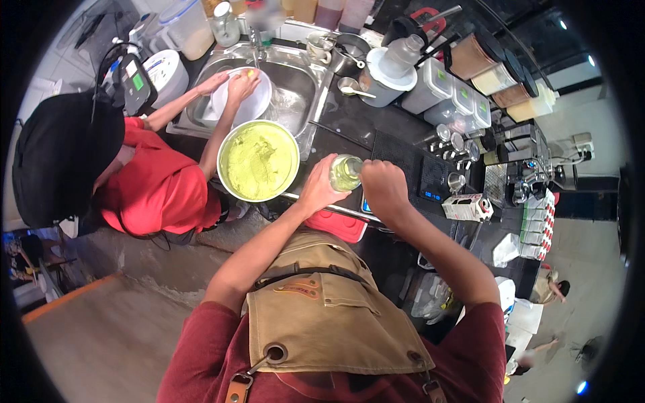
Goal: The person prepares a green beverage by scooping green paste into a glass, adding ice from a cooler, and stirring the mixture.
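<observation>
My left hand (320, 184) is wrapped around a clear glass container (344, 174) with something pale green inside. In a fist over its right side, my right hand (385, 187) grips a grey utensil (356, 165) that reaches into the container's mouth. My fingers hide most of the utensil, so its kind is unclear. To the left of my left hand stands a round white tub (258, 200) filled with thick yellow-green paste (259, 163), its surface uneven.
A co-worker in a red shirt (156, 186) handles a white bowl (259, 106) in the steel sink (297, 95). Rightward on the black counter are a digital scale (434, 176), a drink carton (466, 207) and lidded tubs (428, 85). A red lid (337, 225) lies below the counter edge.
</observation>
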### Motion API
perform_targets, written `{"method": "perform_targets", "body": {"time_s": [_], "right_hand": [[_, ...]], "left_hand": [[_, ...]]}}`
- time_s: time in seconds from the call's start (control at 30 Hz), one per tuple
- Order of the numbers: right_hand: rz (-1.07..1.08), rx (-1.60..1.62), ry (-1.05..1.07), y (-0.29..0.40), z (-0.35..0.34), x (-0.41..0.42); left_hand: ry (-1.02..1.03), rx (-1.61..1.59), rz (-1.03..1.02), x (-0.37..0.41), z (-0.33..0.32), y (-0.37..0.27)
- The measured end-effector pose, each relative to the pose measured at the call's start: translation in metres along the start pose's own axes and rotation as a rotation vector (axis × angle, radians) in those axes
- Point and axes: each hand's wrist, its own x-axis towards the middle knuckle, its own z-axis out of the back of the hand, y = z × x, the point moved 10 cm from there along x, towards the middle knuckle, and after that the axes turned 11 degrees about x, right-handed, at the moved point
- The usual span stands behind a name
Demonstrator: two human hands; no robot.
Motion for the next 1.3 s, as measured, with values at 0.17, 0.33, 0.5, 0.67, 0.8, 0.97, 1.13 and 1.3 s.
{"method": "perform_targets", "body": {"time_s": [0.17,0.33,0.5,0.67,0.8,0.97,1.13,1.3], "right_hand": [[0.153,0.068,-0.201,0.008,0.005,-0.014],[0.104,0.204,-0.206,0.007,0.015,-0.022],[-0.009,0.317,-0.301,-0.007,0.030,-0.031],[-0.277,0.531,-0.279,-0.042,0.032,-0.033],[-0.572,0.868,-0.269,-0.087,0.021,-0.054],[-0.666,1.609,-0.143,-0.080,-0.007,-0.065],[-0.387,1.503,0.144,-0.020,-0.017,-0.011],[0.001,0.890,0.041,0.036,-0.009,0.067]], "left_hand": [[-0.004,-0.052,0.062,-0.002,0.001,0.006],[-0.013,-0.084,0.074,-0.002,0.003,0.011],[0.002,-0.117,0.054,-0.002,-0.001,0.012],[-0.030,-0.113,0.026,-0.002,-0.006,0.020],[-0.002,-0.150,0.027,0.002,-0.009,0.021],[0.028,-0.107,0.078,-0.005,-0.008,0.022],[0.230,-0.213,0.237,-0.060,-0.019,0.045],[0.489,-0.799,0.483,-0.149,0.026,0.060]]}}
